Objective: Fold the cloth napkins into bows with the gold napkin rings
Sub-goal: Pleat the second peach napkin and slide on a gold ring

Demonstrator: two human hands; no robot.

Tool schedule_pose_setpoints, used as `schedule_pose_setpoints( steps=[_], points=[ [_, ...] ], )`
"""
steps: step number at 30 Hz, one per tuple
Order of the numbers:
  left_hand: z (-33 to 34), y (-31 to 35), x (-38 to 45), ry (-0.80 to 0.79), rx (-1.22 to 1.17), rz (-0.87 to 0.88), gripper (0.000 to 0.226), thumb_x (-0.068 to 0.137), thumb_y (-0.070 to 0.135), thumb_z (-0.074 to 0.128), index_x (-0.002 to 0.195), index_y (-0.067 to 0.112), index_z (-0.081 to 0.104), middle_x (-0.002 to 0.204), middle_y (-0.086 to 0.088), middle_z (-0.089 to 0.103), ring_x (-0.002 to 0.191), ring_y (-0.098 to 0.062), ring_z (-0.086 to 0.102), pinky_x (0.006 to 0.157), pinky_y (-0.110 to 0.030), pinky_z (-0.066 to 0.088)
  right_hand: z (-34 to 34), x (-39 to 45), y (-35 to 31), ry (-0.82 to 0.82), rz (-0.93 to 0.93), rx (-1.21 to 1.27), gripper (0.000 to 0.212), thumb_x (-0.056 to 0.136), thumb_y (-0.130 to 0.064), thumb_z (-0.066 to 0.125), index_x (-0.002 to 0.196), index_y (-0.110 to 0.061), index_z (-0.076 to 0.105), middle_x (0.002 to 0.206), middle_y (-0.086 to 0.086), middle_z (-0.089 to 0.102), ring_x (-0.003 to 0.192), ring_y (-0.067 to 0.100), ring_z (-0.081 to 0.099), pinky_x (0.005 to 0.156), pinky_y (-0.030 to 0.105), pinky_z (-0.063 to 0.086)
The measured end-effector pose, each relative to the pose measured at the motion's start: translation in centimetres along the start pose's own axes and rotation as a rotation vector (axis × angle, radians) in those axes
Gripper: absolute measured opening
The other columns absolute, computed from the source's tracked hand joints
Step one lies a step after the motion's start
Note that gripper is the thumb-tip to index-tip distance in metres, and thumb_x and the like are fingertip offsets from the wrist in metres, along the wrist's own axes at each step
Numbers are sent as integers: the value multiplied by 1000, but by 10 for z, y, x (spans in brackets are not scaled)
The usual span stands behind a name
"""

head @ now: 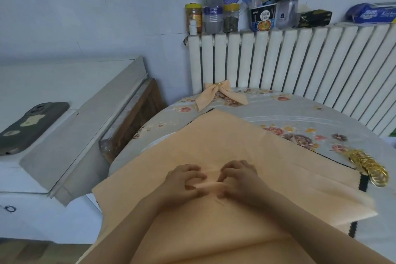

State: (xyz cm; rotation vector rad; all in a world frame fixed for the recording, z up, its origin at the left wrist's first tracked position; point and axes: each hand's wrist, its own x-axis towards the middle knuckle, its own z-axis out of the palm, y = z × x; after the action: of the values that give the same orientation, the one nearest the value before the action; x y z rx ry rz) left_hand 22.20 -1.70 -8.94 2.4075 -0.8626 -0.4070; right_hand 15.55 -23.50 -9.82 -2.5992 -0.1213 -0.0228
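A peach cloth napkin point(214, 139) lies spread flat across the table in front of me. My left hand point(184, 180) and my right hand point(240, 178) sit side by side at its middle, each pinching up a small ridge of the cloth between curled fingers and thumb. A finished peach bow point(220, 94) with a gold ring at its knot rests at the table's far edge. A pile of gold napkin rings point(370, 167) lies at the right, just past the napkin's edge.
The table wears a grey floral tablecloth point(300, 118). A white radiator point(300, 60) stands behind it, with jars, bottles and a noodle cup point(262, 18) on top. A phone point(27, 126) lies on a white ledge at the left.
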Motion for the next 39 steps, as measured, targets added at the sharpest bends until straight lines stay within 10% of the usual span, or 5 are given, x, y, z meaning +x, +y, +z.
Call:
schedule_pose_setpoints(
  steps=[9,15,24,35,39],
  points=[
    [-21,9,41,282,-142,-216,29,83,29,65,59,22,52,69,8,52,76,-16,51,58,-21,35,-35,56,-9,182,176,147,40,90,-57,45,81,-22,62,77,-8,63,80,13,57,76,30,40],
    [-15,-5,78,434,88,-350,14,88,31,56,88,21,65,105,2,53,104,-18,49,85,-32,35,-41,89,11,30,293,29,38,85,-39,50,121,-26,54,98,-5,62,104,19,50,92,33,36],
    [-13,-16,100,512,167,-335,14,94,27,50,97,16,58,108,0,53,107,-20,43,89,-29,33,-17,114,23,288,309,6,15,88,-17,54,94,-16,68,97,2,66,99,24,51,86,32,38],
    [-31,-26,127,396,-393,-440,31,77,29,68,105,15,65,102,-1,66,106,-23,59,94,-38,47,-11,146,23,130,322,2,30,92,-31,49,119,-22,57,113,2,63,111,22,53,91,32,38],
    [-30,-29,129,481,-523,-426,20,77,19,74,95,11,73,94,4,67,95,-15,61,83,-27,47,-13,154,24,116,349,120,17,91,-39,54,88,-27,65,99,-7,66,102,16,56,90,31,31]
  ],
)
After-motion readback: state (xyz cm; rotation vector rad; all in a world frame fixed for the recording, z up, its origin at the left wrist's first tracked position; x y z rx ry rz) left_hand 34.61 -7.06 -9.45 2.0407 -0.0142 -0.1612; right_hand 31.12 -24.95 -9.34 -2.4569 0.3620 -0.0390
